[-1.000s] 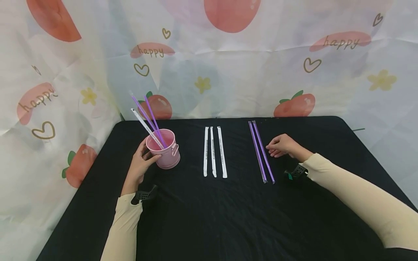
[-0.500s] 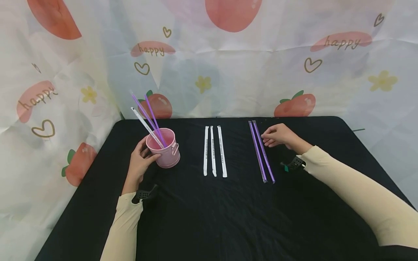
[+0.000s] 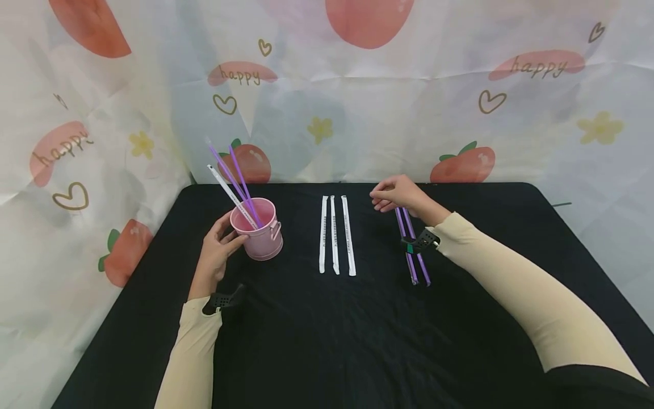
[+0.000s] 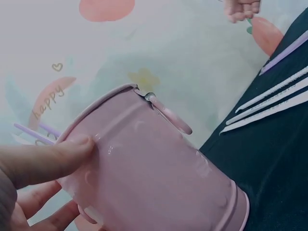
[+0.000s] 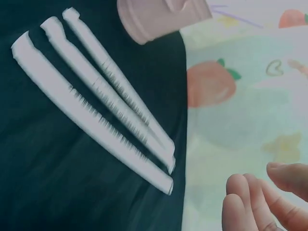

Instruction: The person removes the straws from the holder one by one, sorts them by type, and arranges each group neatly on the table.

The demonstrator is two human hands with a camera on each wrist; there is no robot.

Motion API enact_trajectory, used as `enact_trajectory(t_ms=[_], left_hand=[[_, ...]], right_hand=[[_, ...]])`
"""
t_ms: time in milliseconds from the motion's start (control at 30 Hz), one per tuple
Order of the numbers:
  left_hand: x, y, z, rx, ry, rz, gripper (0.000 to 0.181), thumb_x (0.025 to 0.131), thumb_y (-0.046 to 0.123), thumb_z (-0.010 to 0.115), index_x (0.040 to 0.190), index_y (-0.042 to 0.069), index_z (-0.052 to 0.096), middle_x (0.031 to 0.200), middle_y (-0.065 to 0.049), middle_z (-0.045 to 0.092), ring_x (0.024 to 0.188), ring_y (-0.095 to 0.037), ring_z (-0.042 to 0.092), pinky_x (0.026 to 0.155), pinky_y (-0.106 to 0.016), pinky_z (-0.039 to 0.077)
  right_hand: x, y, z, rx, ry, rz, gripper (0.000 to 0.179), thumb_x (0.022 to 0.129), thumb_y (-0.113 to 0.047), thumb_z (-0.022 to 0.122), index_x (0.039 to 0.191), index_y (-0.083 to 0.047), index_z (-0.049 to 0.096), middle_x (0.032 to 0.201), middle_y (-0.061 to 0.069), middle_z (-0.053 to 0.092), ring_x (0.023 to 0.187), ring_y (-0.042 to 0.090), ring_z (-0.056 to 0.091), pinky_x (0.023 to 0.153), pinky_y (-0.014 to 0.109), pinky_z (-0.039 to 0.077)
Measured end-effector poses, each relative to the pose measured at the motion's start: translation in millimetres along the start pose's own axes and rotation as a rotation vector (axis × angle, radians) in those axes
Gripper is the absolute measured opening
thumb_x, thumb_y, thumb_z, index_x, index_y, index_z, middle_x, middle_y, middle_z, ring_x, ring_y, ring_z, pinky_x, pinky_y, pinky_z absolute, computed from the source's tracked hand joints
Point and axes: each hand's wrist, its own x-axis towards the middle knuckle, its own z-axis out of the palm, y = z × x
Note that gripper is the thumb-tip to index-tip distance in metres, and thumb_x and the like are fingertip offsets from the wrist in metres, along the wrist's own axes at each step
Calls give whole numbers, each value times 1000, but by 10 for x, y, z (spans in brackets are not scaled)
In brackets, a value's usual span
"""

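At the left of the head view, my left hand holds a pink bucket by its side. In the left wrist view the thumb presses the bucket below its rim, with other fingers round the far side. Two purple straws and a white paper-wrapped straw lean out of it. My right hand holds nothing, its fingers loosely bent, left of the far ends of two purple wrapped straws. Its wrist partly covers these. Three white paper-wrapped straws lie side by side between the hands.
A black cloth covers the table. Behind and to the left hangs a pale curtain printed with fruit, hearts and "happy". Each wrist bears a black camera mount.
My right hand has moved left and away, from the right of the purple straws to across their far ends. The left hand stays on the bucket. The head view has shifted slightly.
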Motion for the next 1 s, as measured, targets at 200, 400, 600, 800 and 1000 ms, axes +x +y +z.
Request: enact_trajectory(t_ms=[200,400,600,800,1000], left_hand=[[32,-66,0,-6,-18,42,72,82,13,71,144,13,34,148,-16,32,134,-37,36,109,-50,35],[72,-99,44,62,-15,67,79,85,-3,63,149,10,20,153,-14,26,141,-32,28,114,-51,26],[87,-167,58,116,20,159,86,79,-4,70,148,11,22,151,-12,31,140,-27,31,115,-48,25],[111,-216,63,122,48,142,87,79,-3,71,149,9,22,151,-12,31,140,-26,32,114,-46,30],[118,-216,49,142,45,133,82,79,3,73,147,12,28,148,-12,36,138,-28,35,112,-46,32]], right_hand=[[189,-323,328,38,-7,-49,26,92,-15,60,107,6,62,83,7,70,66,9,66,69,29,58],[370,-618,662,84,-1,-107,23,90,-15,63,104,3,64,82,6,68,65,10,66,68,30,58],[491,-872,1021,167,-26,-184,19,88,-11,64,102,2,65,85,8,68,66,12,66,71,32,58],[638,-1049,1390,221,-62,-238,19,87,-10,66,101,3,65,92,15,69,71,17,69,72,33,59],[764,-1134,1716,219,-83,-312,21,86,-8,66,101,6,64,95,20,68,89,33,69,76,36,58]])
